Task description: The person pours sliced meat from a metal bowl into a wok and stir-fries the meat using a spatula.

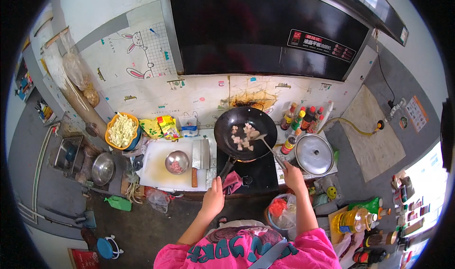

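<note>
My left hand (213, 198) is closed around the handle of a black wok (224, 138), which sits on the stove (263, 178). A dark pink cloth (232, 182) hangs beside that handle. Closed on a metal spatula (273, 151) is my right hand (293, 176); the spatula's blade reaches into the wok. Small pale pink meat pieces (247, 135) lie in the wok's middle. To the left, a metal bowl (176, 156) with some pink bits in it stands on a white cutting board (154, 157). A cleaver (201, 154) with a wooden handle lies on the board's right side.
Several sauce bottles (309, 119) and a lidded pot (313, 154) stand right of the stove. An orange basket (112, 140) of cut pale vegetable sits back left near seasoning bags (167, 126). The range hood (270, 27) hangs above. A filled bin (283, 211) stands below.
</note>
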`<act>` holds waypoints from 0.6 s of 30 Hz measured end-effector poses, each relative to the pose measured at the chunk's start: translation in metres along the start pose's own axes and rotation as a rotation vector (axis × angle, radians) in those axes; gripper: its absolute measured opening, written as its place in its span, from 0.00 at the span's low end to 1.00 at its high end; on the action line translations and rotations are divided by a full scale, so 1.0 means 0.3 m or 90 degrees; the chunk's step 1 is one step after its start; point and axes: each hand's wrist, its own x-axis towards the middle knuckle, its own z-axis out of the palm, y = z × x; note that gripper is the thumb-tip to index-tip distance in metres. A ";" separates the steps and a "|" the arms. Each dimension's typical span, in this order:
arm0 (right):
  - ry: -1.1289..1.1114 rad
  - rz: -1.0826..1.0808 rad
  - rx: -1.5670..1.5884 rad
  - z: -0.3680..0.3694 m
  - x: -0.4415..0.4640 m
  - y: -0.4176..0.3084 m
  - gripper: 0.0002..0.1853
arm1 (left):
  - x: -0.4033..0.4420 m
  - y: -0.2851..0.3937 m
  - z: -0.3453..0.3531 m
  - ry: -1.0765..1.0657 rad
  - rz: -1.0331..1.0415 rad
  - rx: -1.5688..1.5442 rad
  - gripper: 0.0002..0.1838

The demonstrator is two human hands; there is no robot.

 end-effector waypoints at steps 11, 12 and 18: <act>0.052 0.030 0.170 0.175 0.070 -0.067 0.18 | 0.001 0.011 -0.007 -0.001 -0.014 -0.002 0.35; 0.040 0.043 0.169 0.152 0.057 -0.104 0.18 | 0.002 0.010 -0.005 0.001 -0.012 0.002 0.35; 0.052 0.068 0.194 0.134 0.011 -0.072 0.18 | 0.003 0.015 -0.014 -0.004 -0.017 0.005 0.36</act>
